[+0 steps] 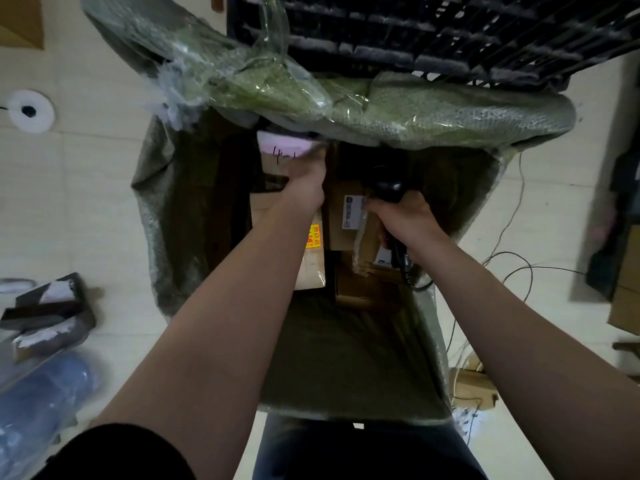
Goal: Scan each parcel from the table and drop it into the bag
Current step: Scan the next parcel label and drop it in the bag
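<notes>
Below, we look straight down into the open green bag (166,209), which fills the middle of the frame. The parcel (273,164), a brown cardboard box with a pink label (284,147), hangs in the bag's mouth just above centre, under the bag's folded-over top rim.

The left hand (306,180) holds the parcel at its right edge. Its grip looks closed round that edge, though blur and the back of the hand hide the fingers. The right hand (407,218), right of centre, has its grip wrapped tight round the handle of a black scanner (388,188), whose head points toward the top of the frame. The scanner's cable (512,268) trails off toward the right.

We judge the parcel to be stiff and fairly light, since one hand carries it. Plain cardboard is not slippery, so a hold across one edge should do, and letting go over the opening should drop it in. We cannot tell whether its contents are fragile. Its long axis seems to run up and down the frame, with the pink-labelled end toward the top, but the arm covers its lower end, so we leave this open.

Under it, a box with a yellow sticker (311,268) and a box with a white label (337,237) already lie in the bag. A black slatted rack (415,36) crosses the top of the frame.
</notes>
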